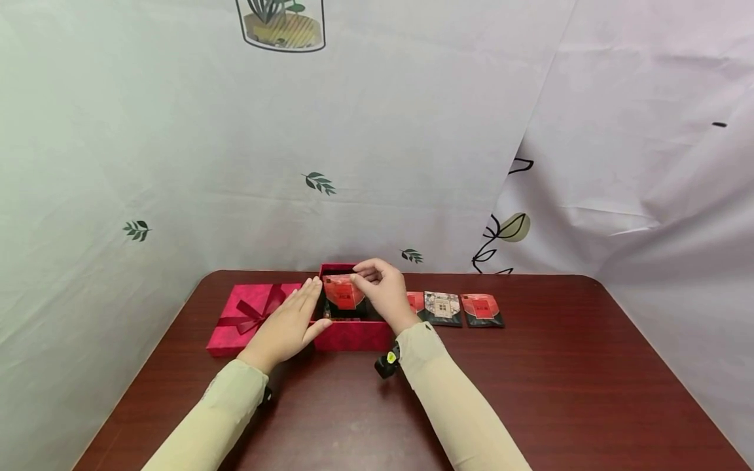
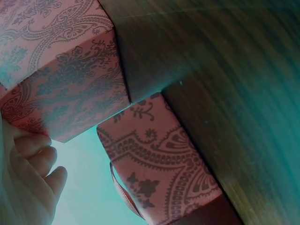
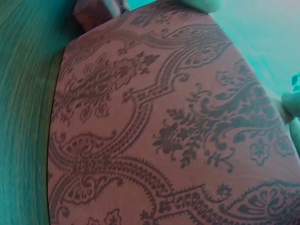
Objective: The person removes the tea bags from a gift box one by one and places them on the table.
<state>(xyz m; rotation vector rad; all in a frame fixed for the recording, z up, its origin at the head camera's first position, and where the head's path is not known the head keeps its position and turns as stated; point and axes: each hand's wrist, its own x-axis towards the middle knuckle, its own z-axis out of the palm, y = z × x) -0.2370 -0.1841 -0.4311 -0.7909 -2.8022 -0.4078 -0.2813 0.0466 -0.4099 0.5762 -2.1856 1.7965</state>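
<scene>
Over the open red box (image 1: 353, 335) at the far middle of the brown table (image 1: 530, 405), we pinch a red and black packet (image 1: 343, 292) with our right hand (image 1: 383, 291), thumb and fingertips closed on its top edge, so that it hangs upright just above the box's dark inside. Our left hand (image 1: 288, 325) lies against the box's left wall with its fingers straight and relaxed, gripping nothing. Just left of the box, touching or nearly touching it, we see its red lid (image 1: 250, 317) with a ribbon bow, lying flat. Right of the box, three more packets (image 1: 450, 308) lie in a row on the table, the nearest partly hidden behind our right hand. Our wrist views show only the box's patterned wall, the lid's side and wood grain.
</scene>
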